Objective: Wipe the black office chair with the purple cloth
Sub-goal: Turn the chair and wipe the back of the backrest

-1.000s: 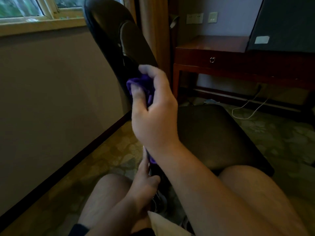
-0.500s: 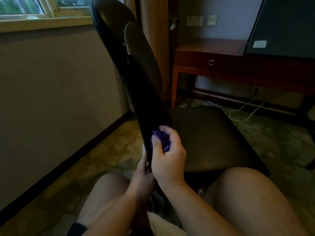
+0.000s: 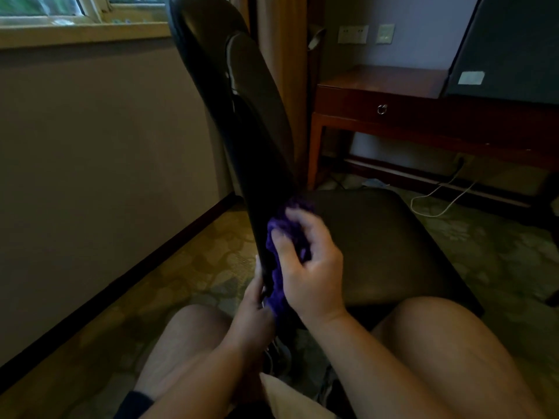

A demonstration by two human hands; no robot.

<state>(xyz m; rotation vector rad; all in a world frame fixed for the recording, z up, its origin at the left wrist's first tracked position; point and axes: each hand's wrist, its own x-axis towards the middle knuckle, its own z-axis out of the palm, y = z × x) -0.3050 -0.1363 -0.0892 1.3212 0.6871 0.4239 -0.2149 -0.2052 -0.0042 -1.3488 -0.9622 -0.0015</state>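
Observation:
The black office chair (image 3: 242, 116) stands in front of me, its glossy backrest seen edge-on and leaning up toward the window, its dark seat pad (image 3: 378, 243) to the right. My right hand (image 3: 308, 261) grips the bunched purple cloth (image 3: 284, 237) and presses it against the lower edge of the backrest. Just below, my left hand (image 3: 254, 309) holds the bottom of the backrest from the left side, its fingers partly hidden behind the chair and cloth.
A beige wall with a dark skirting board (image 3: 136, 267) runs along the left under a window (image 3: 60, 13). A red-brown wooden desk (image 3: 423, 110) stands behind the chair, with a white cable (image 3: 438, 204) on the patterned carpet. My bare knees (image 3: 438, 343) frame the bottom.
My right hand slid the cloth from mid-backrest down to its lower edge, and now sits slightly higher than half a second ago. The left hand kept its hold at the base.

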